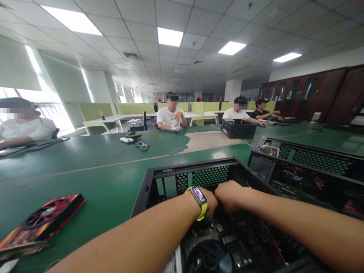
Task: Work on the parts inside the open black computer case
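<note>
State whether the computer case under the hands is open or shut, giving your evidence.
Open: the computer case has no cover on top, so the fan inside shows.

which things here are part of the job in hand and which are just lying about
Seemingly in the job:
open computer case, with left hand and right hand inside
cooling fan within it

Apparently lying about:
graphics card, possibly related
second case at right
bottle on far desk

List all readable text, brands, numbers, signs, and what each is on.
No text is legible.
Wristband screen: lit, too small.
White T-shirt, centre: chest mark too small.
Graphics card: any lettering blurred.
Near computer case: any board markings too blurred.
Red diamond signs, background: nothing readable.
</note>
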A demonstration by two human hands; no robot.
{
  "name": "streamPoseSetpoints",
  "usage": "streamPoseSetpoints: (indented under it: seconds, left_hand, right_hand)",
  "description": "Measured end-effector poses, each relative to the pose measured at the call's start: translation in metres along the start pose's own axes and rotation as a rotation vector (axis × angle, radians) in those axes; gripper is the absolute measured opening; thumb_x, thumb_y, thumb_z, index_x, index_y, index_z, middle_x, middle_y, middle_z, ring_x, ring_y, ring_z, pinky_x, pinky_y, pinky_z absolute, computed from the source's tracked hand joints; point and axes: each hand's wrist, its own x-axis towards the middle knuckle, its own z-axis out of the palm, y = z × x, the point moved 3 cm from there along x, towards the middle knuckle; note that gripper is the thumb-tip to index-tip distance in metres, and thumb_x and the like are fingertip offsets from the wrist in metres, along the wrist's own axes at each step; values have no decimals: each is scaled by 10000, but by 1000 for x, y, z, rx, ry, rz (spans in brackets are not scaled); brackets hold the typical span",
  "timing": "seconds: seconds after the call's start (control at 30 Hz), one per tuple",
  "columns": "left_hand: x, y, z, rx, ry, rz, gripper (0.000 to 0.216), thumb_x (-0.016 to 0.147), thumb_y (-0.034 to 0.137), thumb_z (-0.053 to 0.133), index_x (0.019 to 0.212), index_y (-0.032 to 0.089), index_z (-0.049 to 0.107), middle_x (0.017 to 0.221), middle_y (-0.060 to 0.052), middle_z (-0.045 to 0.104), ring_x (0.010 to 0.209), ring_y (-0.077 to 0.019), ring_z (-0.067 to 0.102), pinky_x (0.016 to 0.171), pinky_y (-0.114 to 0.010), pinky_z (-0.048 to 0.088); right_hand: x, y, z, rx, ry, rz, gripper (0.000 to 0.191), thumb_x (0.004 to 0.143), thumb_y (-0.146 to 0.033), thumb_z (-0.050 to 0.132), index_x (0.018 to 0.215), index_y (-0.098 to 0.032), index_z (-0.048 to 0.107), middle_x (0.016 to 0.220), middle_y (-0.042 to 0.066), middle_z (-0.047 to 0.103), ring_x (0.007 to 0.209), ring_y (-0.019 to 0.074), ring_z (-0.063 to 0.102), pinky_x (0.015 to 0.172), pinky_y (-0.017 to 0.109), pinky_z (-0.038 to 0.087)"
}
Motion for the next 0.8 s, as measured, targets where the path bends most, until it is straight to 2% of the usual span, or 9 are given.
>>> streamPoseSetpoints:
  seconds: [0.1,0.33,0.67,0.8]
  left_hand:
    - [0,0,0,-11,5,5,492,623,309,764,1075,128,698,1096,-122,711,931,-294,671,789,-348,547]
    - [-3,1,-2,2,18,19,351,765,355,655,1029,132,715,1045,-124,724,921,-286,674,759,-351,548]
    - [-4,0,-2,-39,50,14,430,664,343,745,1044,145,715,1067,-118,722,895,-269,682,805,-346,553]
    - [-4,-1,-2,-54,4,11,509,660,332,754,1117,120,683,1135,-131,696,966,-303,665,868,-389,544]
  right_hand:
    - [-3,-1,-2,3,-16,0,418,628,-290,727,1014,-130,711,1021,167,703,925,325,671,758,392,548]
    - [-1,0,1,3,-10,10,387,627,-243,711,996,-124,714,1008,170,704,917,314,674,745,362,542]
    - [-4,0,1,12,9,8,395,651,-290,671,1007,-124,716,1009,180,703,921,329,673,730,370,540]
    - [-5,3,-6,35,24,21,398,653,-365,663,976,-144,731,989,161,713,905,341,673,708,382,534]
